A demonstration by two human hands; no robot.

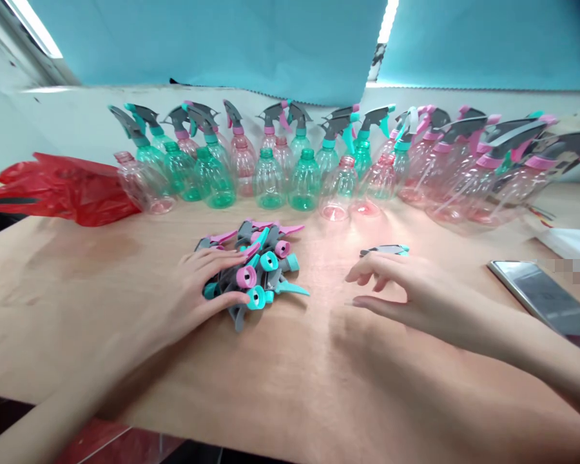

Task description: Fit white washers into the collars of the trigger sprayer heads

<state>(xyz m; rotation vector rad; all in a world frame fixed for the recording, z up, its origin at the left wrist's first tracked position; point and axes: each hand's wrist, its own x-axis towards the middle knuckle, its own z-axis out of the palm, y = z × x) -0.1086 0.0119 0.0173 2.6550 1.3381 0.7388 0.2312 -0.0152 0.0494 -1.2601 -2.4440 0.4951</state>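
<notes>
My left hand (207,277) rests against the left side of a pile of trigger spray heads (270,280). Its fingers stretch over the top and its thumb lies along the front, spread apart with several heads between them. The heads are grey with pink or turquoise collars and triggers, and lie jumbled on the table. To the right of the pile, my right hand (391,283) hovers over the table with thumb and fingers apart, holding nothing. Just behind its fingers lies a single grey and turquoise spray head (385,250), partly hidden by the hand.
Behind the pile stand several headless green bottles (269,187) and pink bottles (338,193). Bottles with spray heads fitted (488,174) line the back and right. A red plastic bag (72,190) lies at left; a phone (541,296) lies at right on the wooden table (280,380).
</notes>
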